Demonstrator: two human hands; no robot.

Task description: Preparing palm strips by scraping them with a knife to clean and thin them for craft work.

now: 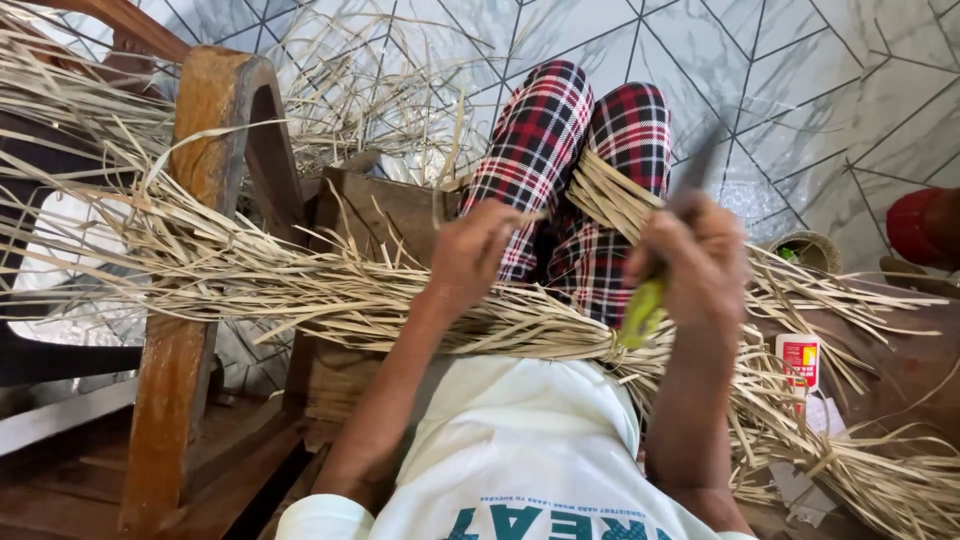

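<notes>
I sit with my legs in red plaid trousers [560, 150] stretched out over the floor. A thick bundle of pale dry straw strips [300, 290] lies across my lap. My left hand [470, 255] pinches a thin strip near my left knee. My right hand [695, 265] is closed around a knife with a yellow-green handle [642, 310]; its blurred dark blade [700, 165] points up and away. Another bunch of strips [610, 195] lies over my right thigh, just beneath that hand.
A wooden chair frame [205, 250] stands at the left, draped with straw. A small white and red bottle [800, 360] lies at the right among loose strips. A round woven ring [808, 250] and a red object [915, 225] sit on the tiled floor [800, 80].
</notes>
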